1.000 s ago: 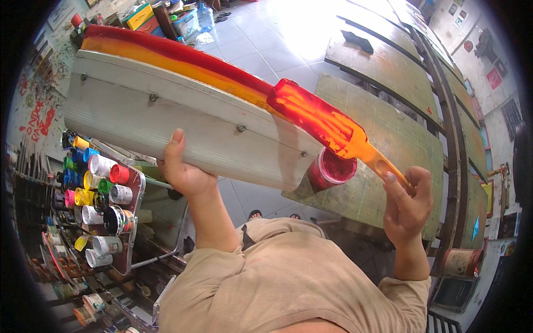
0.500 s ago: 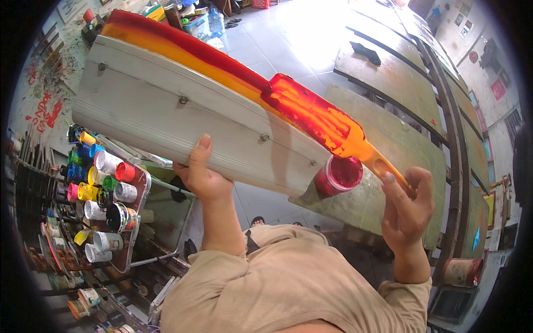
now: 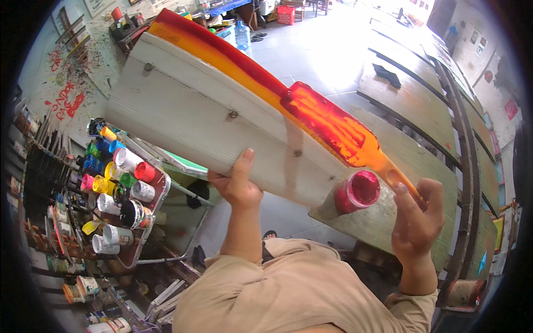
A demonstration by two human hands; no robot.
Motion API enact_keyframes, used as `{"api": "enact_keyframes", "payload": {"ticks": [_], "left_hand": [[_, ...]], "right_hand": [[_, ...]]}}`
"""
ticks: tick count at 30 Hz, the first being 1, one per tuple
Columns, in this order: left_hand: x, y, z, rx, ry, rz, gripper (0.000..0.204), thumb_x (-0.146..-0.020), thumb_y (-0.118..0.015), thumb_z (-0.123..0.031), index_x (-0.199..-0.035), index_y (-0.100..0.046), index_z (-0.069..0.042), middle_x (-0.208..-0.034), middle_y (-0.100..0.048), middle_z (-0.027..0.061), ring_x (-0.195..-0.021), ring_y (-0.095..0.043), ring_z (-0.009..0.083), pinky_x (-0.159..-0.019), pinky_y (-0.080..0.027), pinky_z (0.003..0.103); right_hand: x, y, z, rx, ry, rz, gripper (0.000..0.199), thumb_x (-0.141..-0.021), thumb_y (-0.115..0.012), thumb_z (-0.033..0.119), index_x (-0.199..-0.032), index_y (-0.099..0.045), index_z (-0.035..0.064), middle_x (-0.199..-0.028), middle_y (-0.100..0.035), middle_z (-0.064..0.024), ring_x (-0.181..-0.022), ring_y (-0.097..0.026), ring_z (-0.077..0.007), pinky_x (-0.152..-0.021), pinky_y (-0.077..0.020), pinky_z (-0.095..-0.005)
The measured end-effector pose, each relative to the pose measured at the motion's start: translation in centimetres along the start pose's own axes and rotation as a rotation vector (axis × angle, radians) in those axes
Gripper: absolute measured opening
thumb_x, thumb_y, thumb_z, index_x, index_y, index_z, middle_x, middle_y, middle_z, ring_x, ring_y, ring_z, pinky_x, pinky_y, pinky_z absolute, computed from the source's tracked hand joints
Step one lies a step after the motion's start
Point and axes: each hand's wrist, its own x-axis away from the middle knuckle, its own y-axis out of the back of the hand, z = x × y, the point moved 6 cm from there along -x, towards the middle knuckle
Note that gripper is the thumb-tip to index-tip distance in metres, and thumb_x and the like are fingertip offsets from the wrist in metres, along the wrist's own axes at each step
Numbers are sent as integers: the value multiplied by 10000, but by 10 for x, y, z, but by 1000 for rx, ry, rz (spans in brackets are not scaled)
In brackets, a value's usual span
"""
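Paint jar near orange spatula, paint pots at left

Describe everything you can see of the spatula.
The spatula looks like orange plastic: a broad, flat blade and a narrower handle with an oval recess or hole. Streaky red and orange paint coats the blade. It slants from upper left to lower right, blade end seemingly against the painted edge of the pale panel. The right hand grips the handle.

gap beside right fingers, jar leftward
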Motion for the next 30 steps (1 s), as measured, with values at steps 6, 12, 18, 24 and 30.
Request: {"api": "enact_keyframes", "payload": {"ticks": [6,12,18,24,30], "left_hand": [[-4,3,-5,-57,-90,18,257,-647,-630,-4,-892,-580,55,-915,-600,110,-830,-567,159,-763,-431,260],[-4,2,-6,-72,-92,-4,223,-646,-633,-3,-859,-592,48,-882,-602,102,-778,-562,149,-741,-428,248],[-2,-2,-4,-87,-94,22,231,-648,-638,15,-870,-586,54,-861,-606,89,-779,-560,136,-708,-440,245],[3,0,4,-183,-32,60,438,-647,-606,-3,-1066,-480,21,-1046,-517,136,-952,-516,221,-822,-440,329],[-1,-4,0,-61,-81,1,224,-640,-646,39,-856,-591,62,-828,-623,84,-761,-573,138,-708,-440,241]], "right_hand": [[-5,-1,4,-21,5,-18,352,-618,-570,-84,-940,-634,45,-775,-437,-128,-594,-491,-220,-452,-369,-280],[-7,-9,4,-85,9,-60,347,-625,-569,-72,-942,-636,52,-767,-441,-122,-599,-487,-221,-456,-358,-272],[-11,-11,6,-79,0,-67,374,-604,-566,-63,-952,-636,57,-763,-435,-119,-608,-488,-228,-462,-370,-285],[-19,-9,10,-73,22,-60,407,-582,-549,-75,-960,-630,52,-759,-431,-117,-604,-486,-230,-464,-380,-287],[-26,-8,13,-91,19,-69,444,-551,-529,-83,-964,-626,48,-764,-428,-125,-611,-486,-233,-470,-381,-289]]}}
